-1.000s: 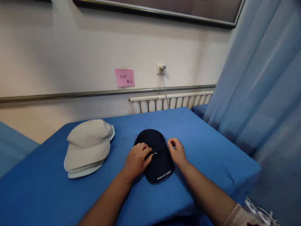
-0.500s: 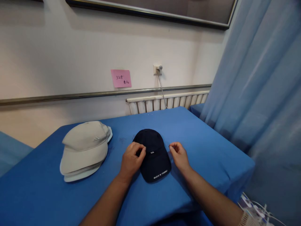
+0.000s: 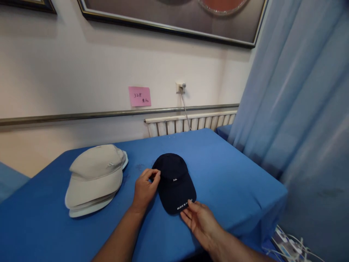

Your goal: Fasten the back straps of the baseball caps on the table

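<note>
A dark navy baseball cap [image 3: 172, 165] rests on the blue-covered table, its brim toward me, with white lettering along the brim's front edge. My left hand [image 3: 146, 187] is closed in a pinch at the left side of the crown, thumb and forefinger against the fabric. The exact grip there is partly hidden. My right hand [image 3: 200, 222] holds the front right of the brim, thumb on top over part of the lettering and fingers underneath. To the left lies a stack of light-coloured caps [image 3: 95, 163], a beige one on top.
The blue cloth [image 3: 231, 182] drapes over the table's right edge. A blue curtain [image 3: 286, 91] hangs at the right. Behind the table are a radiator [image 3: 196, 122], a rail and a wall socket [image 3: 180, 88] with a cord. A power strip [image 3: 285, 243] lies low at right.
My right hand has come from beside the cap down to the brim and taken hold of it. My left hand has shifted left to the crown's side. The view has tilted slightly upward.
</note>
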The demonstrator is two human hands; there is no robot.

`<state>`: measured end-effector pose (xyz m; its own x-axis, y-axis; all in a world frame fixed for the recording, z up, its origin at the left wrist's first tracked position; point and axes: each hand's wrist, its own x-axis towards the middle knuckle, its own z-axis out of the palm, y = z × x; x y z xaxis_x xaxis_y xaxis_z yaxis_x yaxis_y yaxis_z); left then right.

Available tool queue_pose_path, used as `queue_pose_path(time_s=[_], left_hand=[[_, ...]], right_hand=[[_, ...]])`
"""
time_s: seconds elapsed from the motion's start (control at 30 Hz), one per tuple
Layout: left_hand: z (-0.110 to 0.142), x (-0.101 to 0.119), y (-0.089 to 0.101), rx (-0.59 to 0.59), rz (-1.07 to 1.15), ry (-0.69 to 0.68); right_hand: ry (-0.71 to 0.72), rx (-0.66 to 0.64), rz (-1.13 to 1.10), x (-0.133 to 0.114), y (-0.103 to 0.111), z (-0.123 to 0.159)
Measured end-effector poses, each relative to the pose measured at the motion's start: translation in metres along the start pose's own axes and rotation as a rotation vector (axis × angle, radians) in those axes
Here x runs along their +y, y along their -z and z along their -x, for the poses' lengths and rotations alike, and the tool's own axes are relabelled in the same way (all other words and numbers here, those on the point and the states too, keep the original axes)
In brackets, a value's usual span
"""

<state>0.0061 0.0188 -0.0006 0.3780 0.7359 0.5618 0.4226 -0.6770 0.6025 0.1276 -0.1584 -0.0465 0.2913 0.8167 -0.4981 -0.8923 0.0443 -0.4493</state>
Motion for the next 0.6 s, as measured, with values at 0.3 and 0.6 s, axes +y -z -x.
queue_pose_path(time_s=[0.3, 0.6], left_hand=[[-0.005, -0.022, -0.002, 0.038, 0.020, 0.120], [0.005, -0.027, -0.028, -0.307, 0.012, 0.150]], right_hand=[[0.173, -0.041, 0.033, -0.046, 0.017, -0.044], [0.458, -0.037, 0.099, -0.179, -0.006, -0.147]])
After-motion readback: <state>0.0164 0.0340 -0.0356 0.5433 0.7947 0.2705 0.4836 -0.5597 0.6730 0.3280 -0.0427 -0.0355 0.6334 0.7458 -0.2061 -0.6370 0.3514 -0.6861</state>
